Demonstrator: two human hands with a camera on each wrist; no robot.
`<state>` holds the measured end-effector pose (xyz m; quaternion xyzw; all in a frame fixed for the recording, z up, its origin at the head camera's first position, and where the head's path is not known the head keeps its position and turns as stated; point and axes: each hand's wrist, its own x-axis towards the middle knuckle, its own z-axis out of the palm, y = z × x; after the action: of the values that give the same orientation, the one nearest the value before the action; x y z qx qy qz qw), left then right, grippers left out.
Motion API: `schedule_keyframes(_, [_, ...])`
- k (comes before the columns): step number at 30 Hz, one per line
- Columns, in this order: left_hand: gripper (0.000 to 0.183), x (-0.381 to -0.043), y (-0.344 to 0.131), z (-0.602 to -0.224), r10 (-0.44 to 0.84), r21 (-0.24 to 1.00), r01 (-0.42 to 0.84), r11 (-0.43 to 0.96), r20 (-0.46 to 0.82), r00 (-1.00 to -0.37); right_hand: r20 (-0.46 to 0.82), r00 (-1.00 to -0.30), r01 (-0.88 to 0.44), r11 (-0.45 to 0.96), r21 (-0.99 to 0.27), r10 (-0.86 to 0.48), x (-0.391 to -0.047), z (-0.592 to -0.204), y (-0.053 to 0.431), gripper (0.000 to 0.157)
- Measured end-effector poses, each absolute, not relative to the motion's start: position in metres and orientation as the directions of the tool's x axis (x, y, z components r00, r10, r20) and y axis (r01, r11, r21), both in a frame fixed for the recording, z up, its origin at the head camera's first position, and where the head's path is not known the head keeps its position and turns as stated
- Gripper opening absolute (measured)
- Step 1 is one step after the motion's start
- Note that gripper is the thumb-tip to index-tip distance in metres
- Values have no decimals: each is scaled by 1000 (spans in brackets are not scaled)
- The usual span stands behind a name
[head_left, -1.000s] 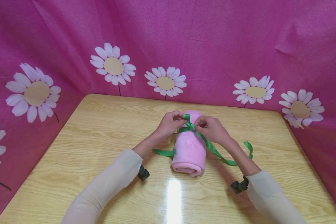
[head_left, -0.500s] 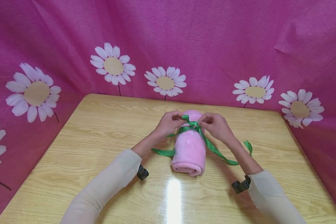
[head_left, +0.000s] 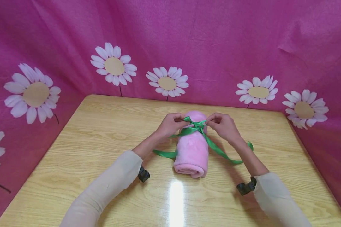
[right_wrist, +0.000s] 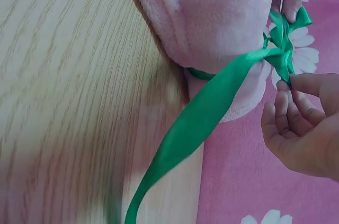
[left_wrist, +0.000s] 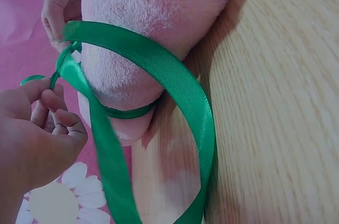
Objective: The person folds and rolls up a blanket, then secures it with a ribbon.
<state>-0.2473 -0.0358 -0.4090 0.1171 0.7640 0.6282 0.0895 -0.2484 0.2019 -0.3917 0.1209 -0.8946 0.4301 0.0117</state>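
A rolled pink fleece blanket (head_left: 191,148) lies on the table, its spiral end toward me. Around its far part runs a green satin ribbon (head_left: 216,148), with a knot and loops on top. My left hand (head_left: 170,125) pinches a ribbon loop between thumb and fingertips, left of the knot. On the other side, my right hand (head_left: 224,126) pinches another part of the ribbon. The right wrist view shows the ribbon knot (right_wrist: 280,49) between both hands. In the left wrist view a long ribbon tail (left_wrist: 180,86) curves down past the blanket roll (left_wrist: 127,65).
The wooden table (head_left: 102,132) carries the roll. A magenta cloth (head_left: 210,47) printed with white daisies hangs behind it and along both sides. Loose ribbon ends trail over the tabletop to the left and right of the roll. Small dark wrist cameras sit at both cuffs.
My right hand has moved right and slightly away from me, drawing its ribbon loop out from the knot. The left hand has stayed nearly in place. The right ribbon tail has shifted a little.
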Motion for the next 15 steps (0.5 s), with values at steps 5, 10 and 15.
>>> schedule_keyframes(5, [11,-247,-38,-411,296,985,65,162,14,-955,128,-977,-207,601,-772,-172,-249,-392,207,13])
schedule_keyframes(10, [11,-248,-39,-413,290,990,49,134,8,-957,119,-980,-192,607,-772,-159,-249,-392,211,15])
schedule_keyframes(15, [14,-248,-39,-415,295,999,10,52,-6,-956,103,-984,-172,609,-775,-147,-250,-393,213,14])
